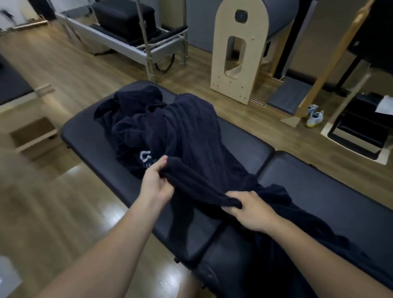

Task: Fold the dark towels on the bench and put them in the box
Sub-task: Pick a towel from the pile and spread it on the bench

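Towel: a dark towel point(198, 149) is laid lengthwise on the bench, and its near edge is lifted and bunched between both hands. Its right part is draped over the bench's near side.
Left hand: the left hand point(157, 181) is closed on the towel's edge, which is pinched between the thumb on top and the fingers beneath.
Right hand: the right hand point(245, 209) is closed on the same edge further right, with the fingers curled round the bunched cloth and the knuckles turned up.
Pile: more dark towels point(132, 118) are heaped and crumpled at the bench's far left end, touching the held towel. A white logo point(145, 156) is seen on one of them, just beside the left thumb.
Bench: a black padded bench point(328, 189) is made up of two sections joined at a seam. The right section is partly covered by the towel.
In the way: the pile is set between the held towel and the bench's left end, the end nearest the box.
Box: an open, pale wooden box point(34, 133) is set on the wooden floor point(91, 70) to the left of the bench, apart from it.
Beyond: an arched wooden frame point(236, 46) is stood behind the bench, a metal-framed bed point(133, 42) with a black block point(123, 16) on it is seen far left, and pale shoes point(314, 117) are placed on the floor at the right, near a sheet of paper point(392, 109).
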Demonstrator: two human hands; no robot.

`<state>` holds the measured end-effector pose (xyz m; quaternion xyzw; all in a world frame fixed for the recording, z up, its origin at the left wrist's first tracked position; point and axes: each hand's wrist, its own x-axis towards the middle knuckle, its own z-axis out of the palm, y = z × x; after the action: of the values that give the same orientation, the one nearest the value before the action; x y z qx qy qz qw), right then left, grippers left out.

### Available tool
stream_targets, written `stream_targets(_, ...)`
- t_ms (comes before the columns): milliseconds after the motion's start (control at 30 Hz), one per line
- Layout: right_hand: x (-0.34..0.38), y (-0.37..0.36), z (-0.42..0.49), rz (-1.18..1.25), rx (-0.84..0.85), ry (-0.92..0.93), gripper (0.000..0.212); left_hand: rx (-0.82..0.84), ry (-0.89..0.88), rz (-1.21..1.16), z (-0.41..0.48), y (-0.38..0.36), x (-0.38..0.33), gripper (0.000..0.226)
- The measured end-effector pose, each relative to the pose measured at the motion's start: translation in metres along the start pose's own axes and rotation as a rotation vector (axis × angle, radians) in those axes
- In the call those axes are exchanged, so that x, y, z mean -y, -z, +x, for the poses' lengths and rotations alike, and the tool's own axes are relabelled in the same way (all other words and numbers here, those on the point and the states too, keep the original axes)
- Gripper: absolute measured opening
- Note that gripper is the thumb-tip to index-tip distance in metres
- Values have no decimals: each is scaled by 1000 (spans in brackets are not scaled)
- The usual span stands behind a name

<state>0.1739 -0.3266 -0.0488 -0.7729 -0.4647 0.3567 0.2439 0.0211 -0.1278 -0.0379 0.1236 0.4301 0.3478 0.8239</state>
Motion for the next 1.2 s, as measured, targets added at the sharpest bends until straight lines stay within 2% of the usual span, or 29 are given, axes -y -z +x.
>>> stream_targets(100, 0, 25, -22, 60, 27, -32, 6, -36, 3, 4, 28, -14, -10, 14)
stream_targets(200, -14, 52, -49, 111, -28, -106, 12, -36, 45, -120, 38, -39, -16, 5)
stream_targets(300, -30, 72, -84, 167, 33, -208, 4, -5, 79, -125, 45, -61, -14, 20)
stream_targets(400, -55, 79, -125, 35, 266, -393, 27, 41, 153, -74, 54, -69, -1, 26)
stream_targets(500, -87, 75, -164, -93, 537, -638, 83, 81, 204, 99, 44, -60, 21, 33)
stream_targets(533, -96, 75, -167, -115, 533, -671, 92, 76, 218, 183, 37, -54, 29, 28)
stream_targets(567, -100, 75, -167, -112, 472, -669, 91, 56, 229, 239, 27, -50, 34, 25)
stream_targets(600, -99, 78, -162, -86, 372, -641, 84, 57, 230, 262, 20, -45, 37, 23)
stream_targets(667, -93, 85, -143, -11, 52, -546, 75, 94, 225, 260, 8, -41, 33, 25)
stream_targets(700, -87, 87, -128, 29, -97, -489, 66, 147, 200, 251, 2, -40, 26, 25)
stream_targets(767, -64, 87, -97, 105, -328, -413, 29, 227, 132, 190, -2, -38, 9, 23)
stream_targets(800, -57, 86, -82, 108, -408, -392, 17, 254, 104, 145, -5, -37, -1, 21)
stream_targets(833, -51, 85, -66, 106, -456, -366, 14, 281, 87, 115, -8, -36, -11, 20)
stream_targets(900, -48, 82, -40, 80, -448, -363, 23, 271, 89, 190, -13, -29, -27, 19)
stream_targets(1000, -72, 74, -9, -95, -301, -527, 39, 146, 98, 370, -12, -8, -45, 11)
stream_targets(1100, -97, 65, 12, -344, -144, -715, 38, 128, 107, 304, -17, 20, -72, 22)
stream_targets(1133, -101, 62, 23, -419, -120, -721, 40, 155, 120, 272, -19, 28, -81, 28)
stream_targets(1200, -87, 52, 48, -475, -126, -618, 52, 188, 207, 323, -19, 37, -91, 39)
